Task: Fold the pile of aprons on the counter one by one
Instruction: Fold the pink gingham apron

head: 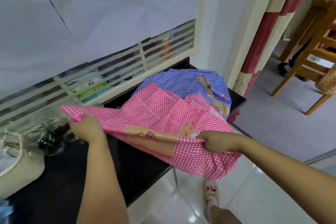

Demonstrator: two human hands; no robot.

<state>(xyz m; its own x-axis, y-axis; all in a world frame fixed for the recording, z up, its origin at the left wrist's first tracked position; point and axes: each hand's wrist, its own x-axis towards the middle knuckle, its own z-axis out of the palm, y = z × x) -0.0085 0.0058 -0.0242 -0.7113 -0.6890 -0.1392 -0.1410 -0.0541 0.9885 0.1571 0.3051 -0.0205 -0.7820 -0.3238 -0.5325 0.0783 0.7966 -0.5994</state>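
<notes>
A pink apron [163,118], checked, with a tan cartoon-bear panel, is pulled out between a person's two hands above a black counter [127,160]. Its far part lies on the pile at the counter's far right end, and its near right corner hangs past the counter's edge over the tiled floor.

The left hand [85,129] grips the apron's left edge, fingers curled round bunched cloth. The right hand [216,141] is clenched on the near edge beside the bear print, knuckles up.

Under and behind the pink apron sits a blue apron [181,82], crumpled and unfolded.

The step appears to be the opening one for this apron — drawing it taut to find its edges, with no fold made yet. The next move likely calls for lifting it clear of the blue one, then laying it flat on the bare counter or bringing the two held edges together evenly.

How many aprons the pile holds cannot be told. The pink apron's straps are not visible — nor are the fingertips, tucked under cloth. Blurred glassware [45,138] stands just beyond the left hand.
</notes>
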